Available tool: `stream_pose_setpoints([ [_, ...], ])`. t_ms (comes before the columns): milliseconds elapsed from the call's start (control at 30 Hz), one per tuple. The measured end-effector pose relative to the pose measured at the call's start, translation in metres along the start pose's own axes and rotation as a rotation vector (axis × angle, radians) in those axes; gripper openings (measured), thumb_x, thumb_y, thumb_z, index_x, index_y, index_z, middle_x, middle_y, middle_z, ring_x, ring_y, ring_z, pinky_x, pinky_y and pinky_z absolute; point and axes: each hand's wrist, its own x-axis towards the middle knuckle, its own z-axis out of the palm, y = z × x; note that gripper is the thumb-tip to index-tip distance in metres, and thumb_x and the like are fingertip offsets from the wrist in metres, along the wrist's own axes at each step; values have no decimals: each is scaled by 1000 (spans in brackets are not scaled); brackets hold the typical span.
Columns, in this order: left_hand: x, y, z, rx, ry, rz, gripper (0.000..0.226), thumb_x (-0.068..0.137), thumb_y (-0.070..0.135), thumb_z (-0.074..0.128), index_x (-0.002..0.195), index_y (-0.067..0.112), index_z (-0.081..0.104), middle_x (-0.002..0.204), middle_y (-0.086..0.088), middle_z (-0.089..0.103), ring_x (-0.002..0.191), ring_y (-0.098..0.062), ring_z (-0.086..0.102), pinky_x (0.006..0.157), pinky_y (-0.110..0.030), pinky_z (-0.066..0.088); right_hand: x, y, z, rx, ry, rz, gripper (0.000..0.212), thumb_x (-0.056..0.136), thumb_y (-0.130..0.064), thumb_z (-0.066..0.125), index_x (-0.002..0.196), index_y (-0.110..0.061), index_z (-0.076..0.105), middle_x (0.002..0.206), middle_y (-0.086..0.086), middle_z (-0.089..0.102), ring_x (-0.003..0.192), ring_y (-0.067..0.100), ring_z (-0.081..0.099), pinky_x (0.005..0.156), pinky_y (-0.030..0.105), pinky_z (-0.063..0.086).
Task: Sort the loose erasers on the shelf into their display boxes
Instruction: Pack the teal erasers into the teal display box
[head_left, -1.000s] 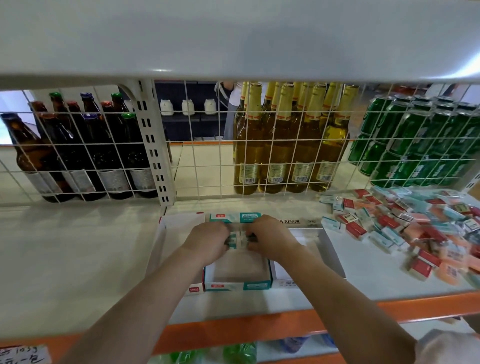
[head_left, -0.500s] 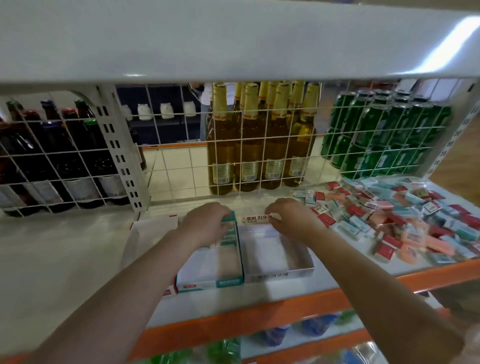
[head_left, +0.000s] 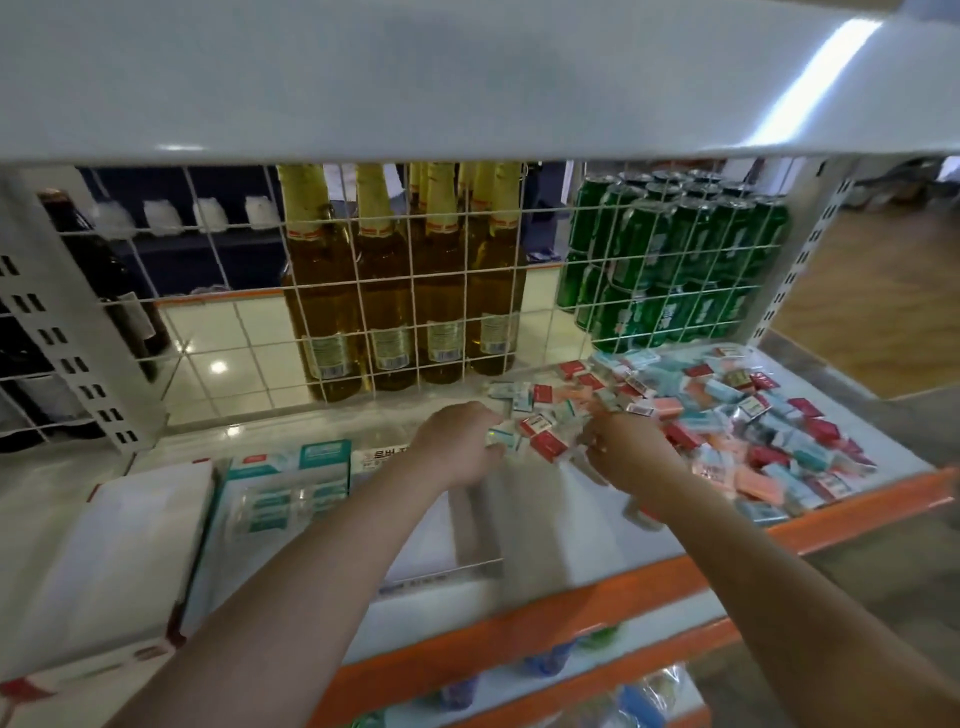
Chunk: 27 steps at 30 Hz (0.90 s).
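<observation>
Both hands at the eraser pile's (head_left: 727, 426) left edge, frame centre: left hand (head_left: 460, 447) pinches a teal eraser (head_left: 503, 435), right hand (head_left: 626, 451) grip unclear.

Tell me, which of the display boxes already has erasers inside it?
The teal-edged box, the middle of the three. It holds wrapped teal erasers at its back. The white box to its left shows none.

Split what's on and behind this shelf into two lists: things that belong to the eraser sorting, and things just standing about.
Job: pile of loose erasers; teal display box; white display box; red-trimmed display box; left hand and right hand, both at the pile's near edge.

Standing about: amber bottles; green cans; dark bottles; wire grid.
</observation>
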Motion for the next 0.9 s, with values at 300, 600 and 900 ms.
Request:
stream_pose_setpoints([
  [300,29,10,28,59,-114,-107,25,92,24,49,112,13,60,110,-7,61,97,-24,57,75,-31,44,0,26,10,33,-47,22,26,94,-25,49,108,-9,65,101,9,67,90,23,63,77,30,52],
  [600,15,22,29,87,-94,-57,24,88,31,58,101,12,66,96,-7,62,92,-25,59,68,-28,40,-10,21,20,-22,-8,-1,23,94,-19,46,103,-9,65,112,9,58,96,24,58,79,31,49],
  [900,-4,36,37,90,-71,37,15,82,24,59,93,17,65,97,-5,64,92,-27,59,67,-28,39,-25,18,28,13,37,5,25,92,-20,50,103,-7,68,120,10,53,106,26,54,90,33,46],
])
